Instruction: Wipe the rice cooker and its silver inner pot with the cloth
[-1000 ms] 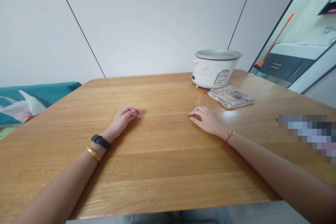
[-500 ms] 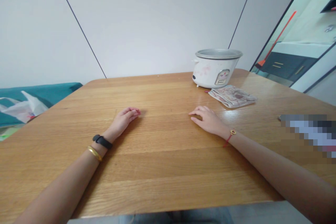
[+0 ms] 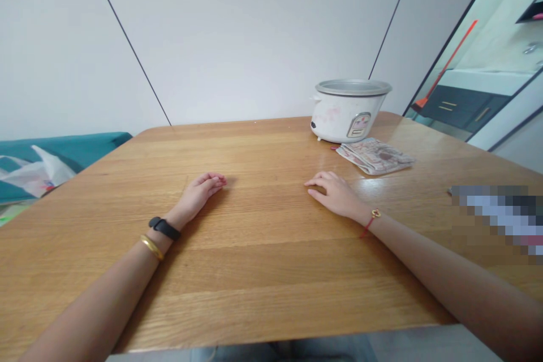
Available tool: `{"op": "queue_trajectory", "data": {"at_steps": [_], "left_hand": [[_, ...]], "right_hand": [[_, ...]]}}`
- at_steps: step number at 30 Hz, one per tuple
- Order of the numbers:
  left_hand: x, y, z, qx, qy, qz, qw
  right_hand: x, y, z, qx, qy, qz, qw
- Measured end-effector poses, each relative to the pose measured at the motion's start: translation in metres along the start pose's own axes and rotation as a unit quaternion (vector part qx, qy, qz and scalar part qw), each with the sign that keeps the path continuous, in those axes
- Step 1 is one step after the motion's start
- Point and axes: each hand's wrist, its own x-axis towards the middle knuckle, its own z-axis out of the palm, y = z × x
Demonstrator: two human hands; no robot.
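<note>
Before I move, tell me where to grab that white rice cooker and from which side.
Probably grip the white rice cooker by its body under the metal pot's rim, from the near left with your right hand. The body tapers below the overhanging rim; folded printed paper lies at its near right.

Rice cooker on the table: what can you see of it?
The rice cooker has a white, plastic-looking body with faint pink marks, tapering downward, and a silver-trimmed control panel on the front. A metal inner pot sits in it, with no lid on. It stands upright near the far edge of the wooden table.
</note>
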Motion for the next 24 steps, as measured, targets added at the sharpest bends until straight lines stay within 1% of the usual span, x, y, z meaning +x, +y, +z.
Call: {"op": "queue_trajectory", "data": {"at_steps": [11,24], "left_hand": [[0.0006,0.0002,0.0003,0.001,-0.003,0.001,1.000],[0.0022,-0.0023,-0.0022,0.012,-0.004,0.004,1.000]], "right_hand": [[0.0005,-0.0029,-0.0020,-0.006,-0.009,0.012,1.000],[0.0002,-0.0027,-0.0019,-0.004,-0.006,0.007,1.000]]}}
